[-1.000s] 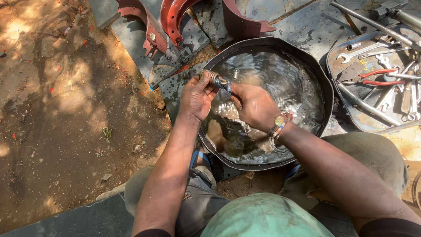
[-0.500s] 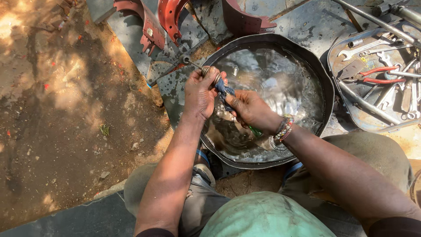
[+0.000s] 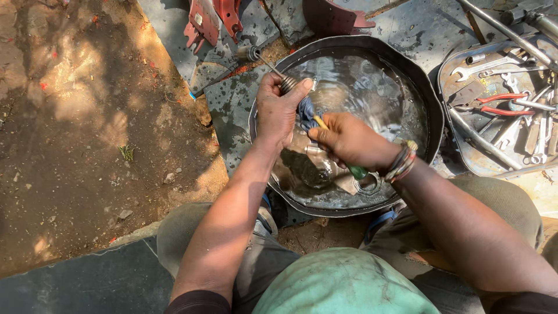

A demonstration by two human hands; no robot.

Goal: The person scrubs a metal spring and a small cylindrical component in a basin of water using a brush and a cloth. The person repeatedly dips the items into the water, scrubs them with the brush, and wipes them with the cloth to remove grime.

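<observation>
Left hand (image 3: 278, 110) is closed around a dark threaded metal part on a thin rod (image 3: 273, 70), thumb pressed on top. The rod sticks out up-left past the rim, so the gripped end sits over the wide round black metal basin of cloudy liquid (image 3: 427, 99); drips likely fall back in.

Right hand (image 3: 349, 139) is wrapped tight on a yellow-and-green handled tool, probably a brush (image 3: 321, 122). Its tip points at a blue rag-like wad (image 3: 305, 110) next to the left palm, right where the part is held. I can't tell bristles from blade.

Both hands work just above the liquid, forearms braced over the knees for a steady, close grip.

Right of the basin, a shallow grey metal tray (image 3: 459, 157) holds spanners and red-handled pliers (image 3: 494, 103), within reach but well clear of the splash. Red metal brackets (image 3: 212, 17) lie beyond the rim on wet stone slabs (image 3: 232, 104).
</observation>
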